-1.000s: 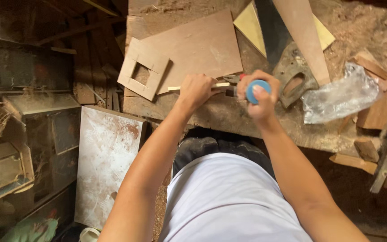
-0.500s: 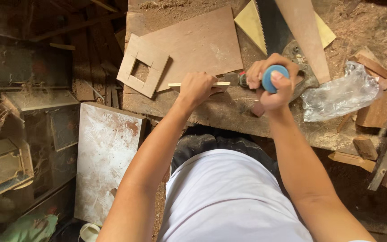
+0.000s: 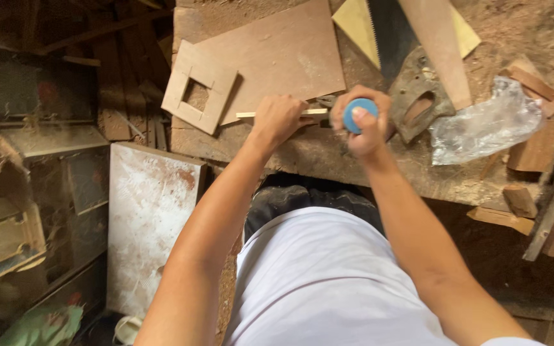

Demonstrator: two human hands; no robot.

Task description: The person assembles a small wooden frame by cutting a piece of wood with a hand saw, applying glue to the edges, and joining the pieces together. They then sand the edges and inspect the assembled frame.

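Pinning thin wood strip under left hand; right hand grip closed around blue-capped bottle.

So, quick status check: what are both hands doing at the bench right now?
Left hand pinning a thin wooden strip on the workbench. Right hand gripping a round blue-capped object. Handsaw lies just beside the right hand.

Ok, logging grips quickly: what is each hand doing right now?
Left hand: closed on a thin wooden strip.
Right hand: closed around a blue round-topped object.
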